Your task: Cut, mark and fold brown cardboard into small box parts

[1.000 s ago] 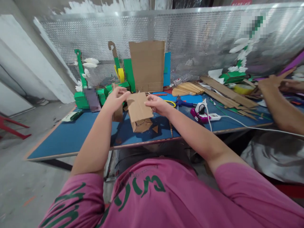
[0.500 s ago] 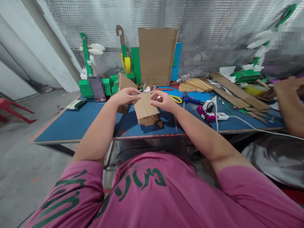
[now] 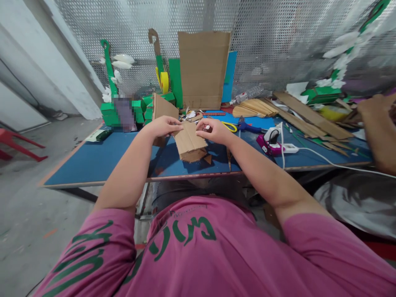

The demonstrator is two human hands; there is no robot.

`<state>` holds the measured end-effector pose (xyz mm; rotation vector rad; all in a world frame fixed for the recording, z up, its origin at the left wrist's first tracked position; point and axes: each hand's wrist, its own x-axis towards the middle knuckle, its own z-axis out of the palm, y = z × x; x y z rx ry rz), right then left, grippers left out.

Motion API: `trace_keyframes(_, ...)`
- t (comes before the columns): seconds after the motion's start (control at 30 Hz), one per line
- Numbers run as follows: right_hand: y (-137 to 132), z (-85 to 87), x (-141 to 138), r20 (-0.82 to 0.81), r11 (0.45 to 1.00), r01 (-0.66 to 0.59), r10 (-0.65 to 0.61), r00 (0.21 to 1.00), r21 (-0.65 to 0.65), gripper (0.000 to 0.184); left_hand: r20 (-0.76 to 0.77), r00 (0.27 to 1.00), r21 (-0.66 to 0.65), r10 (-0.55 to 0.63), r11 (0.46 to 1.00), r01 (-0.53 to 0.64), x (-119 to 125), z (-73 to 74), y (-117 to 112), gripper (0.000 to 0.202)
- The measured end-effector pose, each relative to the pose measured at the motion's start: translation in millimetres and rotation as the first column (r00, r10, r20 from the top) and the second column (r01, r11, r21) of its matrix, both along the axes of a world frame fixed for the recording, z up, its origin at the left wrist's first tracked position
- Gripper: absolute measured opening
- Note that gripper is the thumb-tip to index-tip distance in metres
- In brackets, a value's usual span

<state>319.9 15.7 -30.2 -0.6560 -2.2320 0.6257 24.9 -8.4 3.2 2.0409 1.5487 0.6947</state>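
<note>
The folded cardboard box point(image 3: 191, 141) sits between the two hands, low over the desk point(image 3: 99, 165); whether its underside touches the top is hard to tell. The left hand point(image 3: 162, 127) pinches its far left edge, thumb and fingertips closed on the board. The right hand point(image 3: 216, 133) is curled at the far right edge, fingertips close to the panel; a small whitish thing shows among its fingers, and I cannot tell how firmly it grips anything. Holding from both sides probably keeps the light board from twisting and leaves its upper face uncovered. The long axis seems to run from between the fingertips back toward the wearer, slanting a little to the right hand's side, with the angled end facing the body. A triangular scrap point(image 3: 209, 159) lies nearer the wearer than the right hand, just beside that end. Beyond the left hand stands another cardboard piece point(image 3: 164, 108), while yellow-handled scissors point(image 3: 230, 127) and a blue tool point(image 3: 251, 128) lie just past the right hand, seemingly placed within easy reach.
</note>
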Motion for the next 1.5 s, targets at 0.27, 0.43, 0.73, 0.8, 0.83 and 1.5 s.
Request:
trace_keyframes(0.27, 1, -1.1, 1, -0.008, 1.000, -0.015, 0.015, 1.000, -0.011, 0.035, -0.073, 0.997, 0.001, 0.024, 1.000, -0.024, -6, -1.3, 2, 0.054)
trace_keyframes(0.43, 1, -2.0, 2, -0.030, 1.000, -0.022, 0.021, 0.999, -0.013, 0.037, -0.102, 0.993, -0.002, 0.050, 0.999, -0.050, -6, -3.0, 4, 0.056)
trace_keyframes(0.73, -1, 2.4, 2, -0.011, 0.998, 0.003, -0.003, 1.000, -0.060, 0.032, -0.078, 0.997, -0.014, 0.006, 1.000, -0.007, -10, -6.5, 9, 0.056)
trace_keyframes(0.8, -3, 3.6, 3, -0.008, 0.998, 0.003, -0.003, 1.000, -0.064, 0.031, -0.073, 0.997, -0.011, 0.007, 1.000, -0.007, -10, -6.5, 9, 0.056)
trace_keyframes(0.83, -3, 4.0, 3, -0.006, 0.998, 0.002, -0.002, 1.000, -0.067, 0.032, -0.073, 0.997, -0.008, 0.008, 1.000, -0.008, -10, -6.6, 9, 0.056)
trace_keyframes(1.5, 19, 0.8, 7, -0.208, 0.942, 0.331, -0.315, 0.926, 0.050, 0.015, 0.010, 0.997, 0.096, -0.083, 0.992, 0.082, 0, -2.4, 2, 0.050)
